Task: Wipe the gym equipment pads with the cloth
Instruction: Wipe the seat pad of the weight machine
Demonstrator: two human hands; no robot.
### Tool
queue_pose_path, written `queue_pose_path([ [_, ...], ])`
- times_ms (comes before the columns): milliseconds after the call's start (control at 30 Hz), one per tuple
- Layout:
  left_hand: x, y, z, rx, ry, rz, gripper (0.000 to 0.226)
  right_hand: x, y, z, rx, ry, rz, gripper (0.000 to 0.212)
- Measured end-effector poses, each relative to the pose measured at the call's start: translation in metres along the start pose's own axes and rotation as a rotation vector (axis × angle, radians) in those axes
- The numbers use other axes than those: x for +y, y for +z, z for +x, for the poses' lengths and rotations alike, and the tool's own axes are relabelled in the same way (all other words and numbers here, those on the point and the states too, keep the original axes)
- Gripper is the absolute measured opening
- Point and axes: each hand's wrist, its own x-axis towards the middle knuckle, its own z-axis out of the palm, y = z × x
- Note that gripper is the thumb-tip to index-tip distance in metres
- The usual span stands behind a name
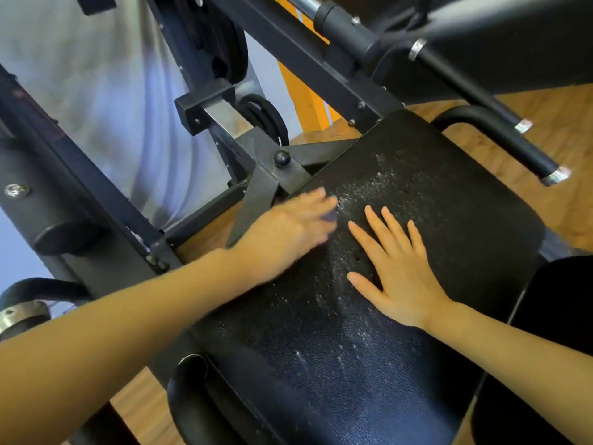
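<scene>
A black textured seat pad [433, 220] fills the middle of the view, with white speckles and streaks across its centre. My left hand [288, 229] is blurred with motion at the pad's left edge. A small bluish-purple piece of cloth [330, 217] shows under its fingers, and the rest of the cloth is hidden by the hand. My right hand [398, 271] lies flat on the pad just right of it, fingers spread and holding nothing.
The dark metal machine frame [266, 175] with a round knob [281, 159] borders the pad's far left. Weight plates [263, 117] hang behind it. Black handle bars [500, 136] with chrome ends reach over the far right. Another black pad [545, 348] sits at the right. The floor [564, 123] is wood.
</scene>
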Motion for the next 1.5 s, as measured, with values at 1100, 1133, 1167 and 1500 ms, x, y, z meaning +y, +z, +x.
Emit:
queue_pose_path([
  [1100, 0.057, 0.006, -0.032, -0.268, 0.434, -0.183, 0.033, 0.016, 0.001, -0.001, 0.033, 0.058, 0.061, 0.060],
  [1133, 0.041, 0.003, -0.020, -0.275, 0.450, -0.139, 0.029, 0.015, 0.001, 0.000, 0.039, 0.059, 0.060, 0.060],
  [1167, 0.019, 0.000, -0.004, -0.232, 0.411, -0.084, 0.029, 0.015, 0.001, 0.000, 0.040, 0.057, 0.054, 0.060],
  [1500, 0.088, 0.010, -0.045, -0.309, 0.387, -0.355, 0.034, 0.017, 0.003, -0.001, 0.029, 0.056, 0.048, 0.059],
])
